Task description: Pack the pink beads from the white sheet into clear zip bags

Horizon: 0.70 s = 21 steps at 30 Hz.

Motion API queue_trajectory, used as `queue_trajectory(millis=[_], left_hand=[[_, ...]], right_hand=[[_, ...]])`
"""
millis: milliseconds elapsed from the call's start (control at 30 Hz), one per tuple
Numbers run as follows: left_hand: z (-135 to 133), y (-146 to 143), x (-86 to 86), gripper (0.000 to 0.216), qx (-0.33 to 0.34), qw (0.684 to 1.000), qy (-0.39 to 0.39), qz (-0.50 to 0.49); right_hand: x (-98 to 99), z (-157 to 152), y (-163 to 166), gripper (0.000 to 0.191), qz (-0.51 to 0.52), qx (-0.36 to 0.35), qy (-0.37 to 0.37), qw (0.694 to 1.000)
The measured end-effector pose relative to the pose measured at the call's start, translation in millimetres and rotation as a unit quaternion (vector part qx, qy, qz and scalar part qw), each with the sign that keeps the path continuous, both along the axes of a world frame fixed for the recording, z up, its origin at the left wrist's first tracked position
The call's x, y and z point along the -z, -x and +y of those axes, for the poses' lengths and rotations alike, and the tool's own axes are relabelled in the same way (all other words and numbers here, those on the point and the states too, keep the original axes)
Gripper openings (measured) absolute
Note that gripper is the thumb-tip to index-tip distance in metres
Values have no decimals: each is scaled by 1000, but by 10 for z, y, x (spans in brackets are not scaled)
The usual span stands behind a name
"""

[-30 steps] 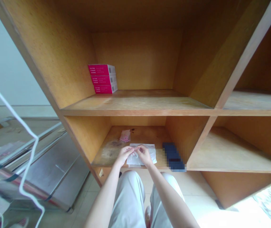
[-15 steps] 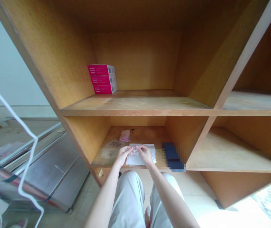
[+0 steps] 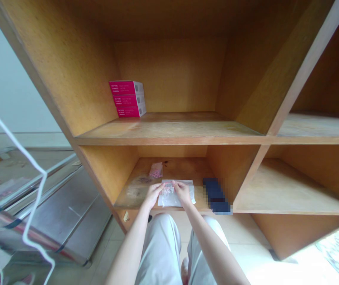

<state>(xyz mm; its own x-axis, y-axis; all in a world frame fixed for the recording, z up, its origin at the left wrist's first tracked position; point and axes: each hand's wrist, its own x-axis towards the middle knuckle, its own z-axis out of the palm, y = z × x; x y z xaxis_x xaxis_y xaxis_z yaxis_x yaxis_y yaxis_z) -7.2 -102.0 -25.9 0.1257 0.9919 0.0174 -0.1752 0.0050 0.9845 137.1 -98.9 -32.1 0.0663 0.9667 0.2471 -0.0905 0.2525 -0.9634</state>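
Matt wooden shelf (image 3: 169, 134); clear glossy plastic bag (image 3: 174, 194).

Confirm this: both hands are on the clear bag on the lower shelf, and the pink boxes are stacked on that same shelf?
Not quite. The left hand and right hand are on the clear bag on the lower shelf, but the head view shows the pink boxes stacked on the upper shelf, in its back left corner.

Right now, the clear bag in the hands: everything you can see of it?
The clear bag is a small, flat, see-through plastic pouch resting near the front of the lower shelf. Small pink pieces show inside near its top edge, which the left hand and right hand pinch from either side.
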Motion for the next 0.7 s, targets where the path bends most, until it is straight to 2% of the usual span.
queue_trajectory(millis=[233, 300, 400, 533, 633, 700], left_hand=[[-10, -16, -54, 43, 13, 999, 4, -39], [-1, -13, -46, 44, -7, 999, 3, -45], [38, 5, 22, 43, -73, 996, -28, -33], [118, 42, 165, 30, -170, 979, -86, 70], [153, 54, 235, 26, -231, 945, -136, 187], [153, 47, 243, 30, -236, 918, -170, 269]], right_hand=[[35, 23, 31, 24, 76, -26, 33, 996], [42, 36, 21, 21, 93, -18, 41, 995], [45, 66, -9, 18, 123, 18, 62, 990], [40, 103, -50, 17, 162, 44, 84, 982], [54, 122, -68, 17, 156, 53, 82, 983], [76, 133, -73, 17, 124, 56, 65, 989]])
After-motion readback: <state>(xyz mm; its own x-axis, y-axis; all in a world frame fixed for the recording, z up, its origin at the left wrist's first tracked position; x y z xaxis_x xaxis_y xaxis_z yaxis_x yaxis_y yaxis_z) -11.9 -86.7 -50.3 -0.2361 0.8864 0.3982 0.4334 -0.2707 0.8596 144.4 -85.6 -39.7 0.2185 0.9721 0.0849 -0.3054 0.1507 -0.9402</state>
